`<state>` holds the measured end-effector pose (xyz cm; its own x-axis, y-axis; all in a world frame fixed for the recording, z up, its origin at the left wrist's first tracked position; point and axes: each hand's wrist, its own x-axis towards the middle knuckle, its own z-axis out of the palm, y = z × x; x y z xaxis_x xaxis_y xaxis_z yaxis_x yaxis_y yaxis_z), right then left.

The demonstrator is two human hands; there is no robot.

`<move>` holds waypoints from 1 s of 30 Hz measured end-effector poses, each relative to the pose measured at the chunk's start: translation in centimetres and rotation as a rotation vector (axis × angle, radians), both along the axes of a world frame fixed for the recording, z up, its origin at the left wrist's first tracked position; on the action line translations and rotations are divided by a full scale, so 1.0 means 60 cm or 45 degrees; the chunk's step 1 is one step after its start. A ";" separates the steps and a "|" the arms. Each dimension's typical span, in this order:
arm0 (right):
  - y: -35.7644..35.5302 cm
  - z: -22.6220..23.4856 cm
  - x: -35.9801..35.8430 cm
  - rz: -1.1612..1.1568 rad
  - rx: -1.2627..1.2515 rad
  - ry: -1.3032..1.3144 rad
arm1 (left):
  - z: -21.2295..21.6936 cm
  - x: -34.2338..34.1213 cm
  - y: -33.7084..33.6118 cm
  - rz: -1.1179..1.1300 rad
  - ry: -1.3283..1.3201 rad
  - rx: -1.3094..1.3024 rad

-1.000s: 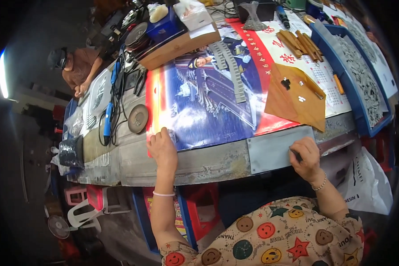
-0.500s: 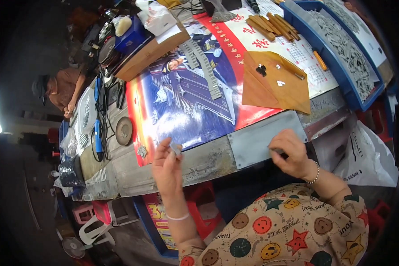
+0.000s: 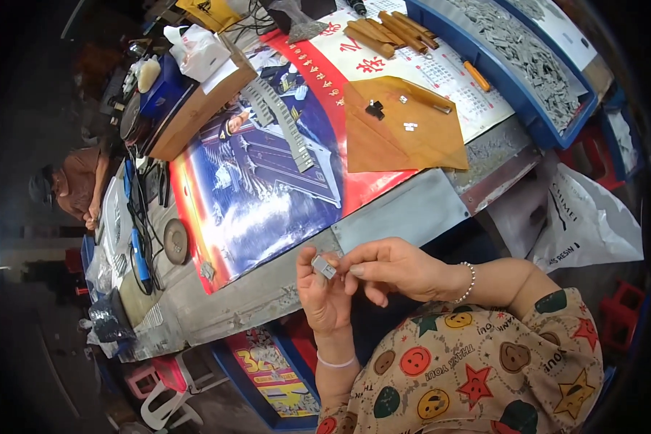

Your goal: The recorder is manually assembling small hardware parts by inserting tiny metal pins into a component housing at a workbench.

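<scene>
Left hand (image 3: pixel 325 296) and right hand (image 3: pixel 392 269) meet below table edge (image 3: pixel 267 289), fingertips of both pinched on small grey metal piece (image 3: pixel 323 267). Poster (image 3: pixel 267 181) and brown paper sheet (image 3: pixel 398 130) on table beyond.

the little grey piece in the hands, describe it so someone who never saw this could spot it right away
Start at the long workbench covered by a big blue and red poster; just below its front edge, the left hand and right hand meet. Pinched between their fingertips is a small grey metal piece. Similar grey parts lie heaped in the blue tray; this one alone is held up off the bench.
</scene>
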<state>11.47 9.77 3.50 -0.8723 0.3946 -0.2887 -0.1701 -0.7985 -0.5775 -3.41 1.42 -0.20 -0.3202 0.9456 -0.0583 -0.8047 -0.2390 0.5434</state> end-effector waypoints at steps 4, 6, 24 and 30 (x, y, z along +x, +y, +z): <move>-0.002 -0.001 -0.013 0.006 -0.126 0.016 | 0.002 0.003 -0.001 0.012 0.027 0.028; -0.001 -0.007 -0.018 0.013 -0.162 0.031 | 0.002 0.010 -0.003 0.128 0.392 -0.056; 0.024 -0.039 0.090 0.263 0.652 -0.374 | 0.066 0.048 -0.015 -0.196 1.806 -0.238; 0.035 0.001 0.108 0.301 1.077 -0.448 | 0.041 0.060 -0.027 -0.463 1.189 -0.493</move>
<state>17.93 11.88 3.57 -0.8738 0.4177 -0.2490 0.2364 -0.0826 -0.9681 0.20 -0.21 2.28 -0.0962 0.9629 -0.2521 -0.0198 0.2514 0.9677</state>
